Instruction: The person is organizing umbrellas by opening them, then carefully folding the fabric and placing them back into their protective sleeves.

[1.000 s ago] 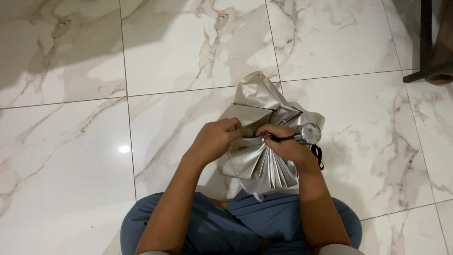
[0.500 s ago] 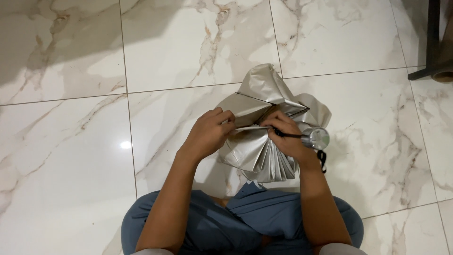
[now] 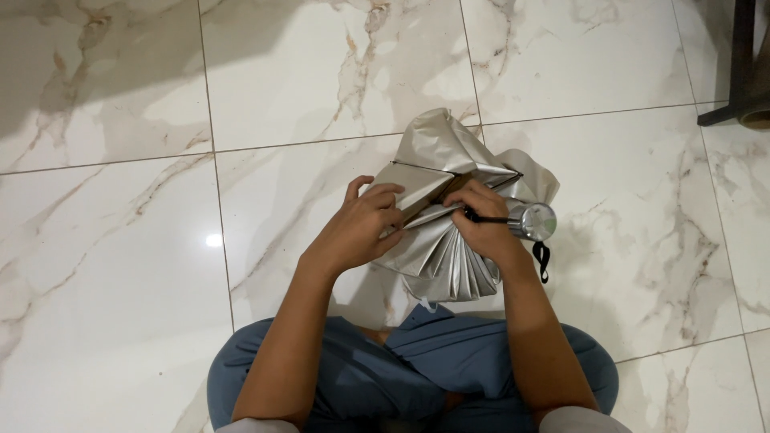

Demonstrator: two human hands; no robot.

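Note:
A collapsed silver folding umbrella (image 3: pixel 449 160) is held above my lap, its canopy bunched in loose pleats. My left hand (image 3: pixel 357 228) pinches a fold of the silver fabric at the canopy's left side. My right hand (image 3: pixel 481 220) is closed around the umbrella's middle, gathering the pleats against the shaft. The shiny round end of the handle (image 3: pixel 536 221) sticks out to the right of that hand, with a black wrist strap (image 3: pixel 543 261) dangling below it.
I sit cross-legged in blue trousers (image 3: pixel 433 365) on a glossy white marble-tile floor (image 3: pixel 120 256). A dark furniture leg (image 3: pixel 734 64) and a brown rolled object (image 3: pixel 758 96) stand at the top right corner.
Both hands have shifted slightly while gathering the pleats; the folds under my right hand are tighter, and the umbrella sits a little higher in view.

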